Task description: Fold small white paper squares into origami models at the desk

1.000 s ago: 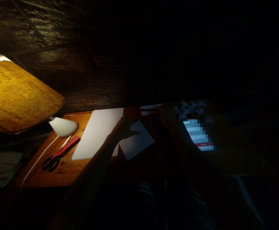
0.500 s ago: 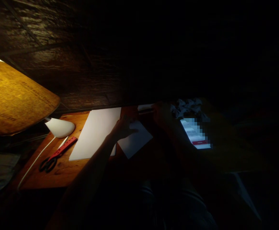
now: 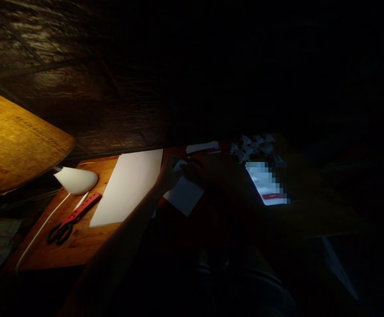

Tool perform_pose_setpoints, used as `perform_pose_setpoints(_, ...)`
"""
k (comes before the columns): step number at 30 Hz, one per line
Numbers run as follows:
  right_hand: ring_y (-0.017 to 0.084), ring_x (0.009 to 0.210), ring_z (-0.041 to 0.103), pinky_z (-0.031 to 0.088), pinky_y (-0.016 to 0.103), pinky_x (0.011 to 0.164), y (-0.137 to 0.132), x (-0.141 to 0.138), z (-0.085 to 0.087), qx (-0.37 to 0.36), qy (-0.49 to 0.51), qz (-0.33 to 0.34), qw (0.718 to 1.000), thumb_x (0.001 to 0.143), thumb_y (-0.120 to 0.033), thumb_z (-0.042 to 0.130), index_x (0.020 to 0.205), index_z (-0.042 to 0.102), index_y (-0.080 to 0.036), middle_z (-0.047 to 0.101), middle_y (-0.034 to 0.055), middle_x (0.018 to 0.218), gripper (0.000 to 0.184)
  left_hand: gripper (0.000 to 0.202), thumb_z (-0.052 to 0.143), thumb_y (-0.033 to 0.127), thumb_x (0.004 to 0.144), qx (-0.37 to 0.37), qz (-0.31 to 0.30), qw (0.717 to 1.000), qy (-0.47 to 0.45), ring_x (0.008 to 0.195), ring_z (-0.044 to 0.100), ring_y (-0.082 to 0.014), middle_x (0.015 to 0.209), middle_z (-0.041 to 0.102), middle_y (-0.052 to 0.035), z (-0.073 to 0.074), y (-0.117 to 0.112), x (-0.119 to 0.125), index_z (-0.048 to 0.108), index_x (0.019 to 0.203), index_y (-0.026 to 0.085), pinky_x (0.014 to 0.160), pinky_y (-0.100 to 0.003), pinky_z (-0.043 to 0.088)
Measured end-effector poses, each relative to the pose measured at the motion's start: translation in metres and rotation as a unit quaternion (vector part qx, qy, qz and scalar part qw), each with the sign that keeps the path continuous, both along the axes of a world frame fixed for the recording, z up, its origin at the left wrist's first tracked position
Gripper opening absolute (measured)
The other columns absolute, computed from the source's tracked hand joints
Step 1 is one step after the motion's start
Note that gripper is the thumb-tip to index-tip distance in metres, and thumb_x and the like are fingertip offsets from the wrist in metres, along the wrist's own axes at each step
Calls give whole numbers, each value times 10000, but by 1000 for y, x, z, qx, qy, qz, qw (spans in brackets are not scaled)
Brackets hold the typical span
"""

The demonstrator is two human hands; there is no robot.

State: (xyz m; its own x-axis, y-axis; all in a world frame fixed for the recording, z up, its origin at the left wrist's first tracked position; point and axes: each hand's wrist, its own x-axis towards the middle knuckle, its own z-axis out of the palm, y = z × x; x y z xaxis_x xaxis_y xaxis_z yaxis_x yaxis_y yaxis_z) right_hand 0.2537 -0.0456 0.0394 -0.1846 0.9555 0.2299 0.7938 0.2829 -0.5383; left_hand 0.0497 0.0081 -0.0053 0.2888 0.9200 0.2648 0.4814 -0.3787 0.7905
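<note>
A square sheet of white paper (image 3: 185, 197) lies turned cornerwise on the dark middle of the table. Its far corner looks lifted and bent over between my two hands. My left hand (image 3: 168, 172) comes in from the left, fingers closed at that corner. From the right, my right hand (image 3: 202, 169) bends its fingers over the same far part of the sheet; deep shadow hides most of them. Left of these, partly under my left forearm, is a stack of larger white paper (image 3: 130, 187).
A lamp with a yellow shade (image 3: 23, 145) and white base (image 3: 79, 179) stands left. Scissors (image 3: 76, 216), red with black handles, lie before it. A white strip (image 3: 201, 146) with a thin red item is behind my hands. Right are several folded paper pieces (image 3: 257, 147) and a lit phone (image 3: 266, 187).
My right hand has moved left from the thin items at the back onto the square sheet. My left hand's spread fingers have closed at its far corner, which is now bent up.
</note>
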Motion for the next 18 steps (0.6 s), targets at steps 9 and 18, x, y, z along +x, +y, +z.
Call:
perform_pose_setpoints(9,209,859,739,513,260,724,-21,6,47,-120,-24,-17,992,942,-364,758,995,856,-237,832,31,956,169,302,815,444,699,-184,-7,965,-186,701,682,-209,781,728,-24,23,-10,-1,707,837,198,616,-303,503)
perform_pose_setpoints(18,267,924,773,589,340,779,-26,5,62,-150,-10,-66,986,902,-431,821,1059,878,-314,846,39,1011,204,420,838,605,679,-213,-17,962,-168,588,648,-225,648,688,-54,6,-7,-3,698,692,209,532,-328,480)
